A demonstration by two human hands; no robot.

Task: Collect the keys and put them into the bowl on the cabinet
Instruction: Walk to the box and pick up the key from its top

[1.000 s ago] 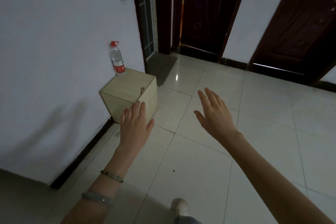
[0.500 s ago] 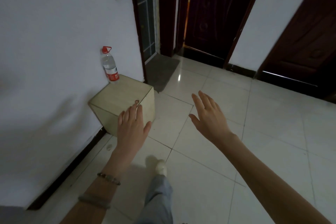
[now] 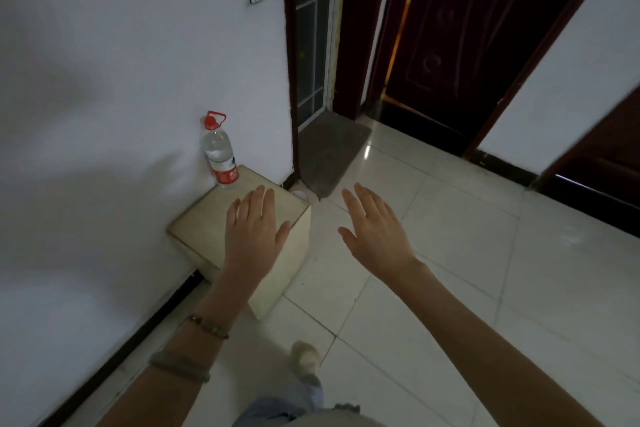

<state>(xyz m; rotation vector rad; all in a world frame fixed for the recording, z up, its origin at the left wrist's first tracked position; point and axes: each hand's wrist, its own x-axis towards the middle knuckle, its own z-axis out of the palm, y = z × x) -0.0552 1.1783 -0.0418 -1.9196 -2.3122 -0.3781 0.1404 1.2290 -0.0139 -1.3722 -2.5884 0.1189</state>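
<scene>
Hands were seen from the head view, the only one given, both bare and empty. The left hand [image 3: 254, 230] was held flat, palm down, fingers loosely spread, over the top of a small pale wooden box [image 3: 207, 225] that stood on the tiled floor [image 3: 467, 270] against the white wall [image 3: 121, 80]. Whether the palm touched the box could not be told. The right hand [image 3: 375, 227] was held open beside it, fingers together and slightly spread at the thumb, over bare tile just off the box's right edge; it was judged to be raised for balance or readiness, not for a grasp.

No keys could be made out: if any lay on the box top, they were hidden under the left hand. No bowl and no cabinet were visible either. A water bottle [image 3: 220, 156] with a red cap stood upright at the box's far corner, close to the wall, well clear of the hand. A grey mat [image 3: 329, 149] lay at a dark doorway beyond. The low, flat pose of the left hand was judged to suit a reach down toward the box top, so the collecting step seemed barely begun.
</scene>
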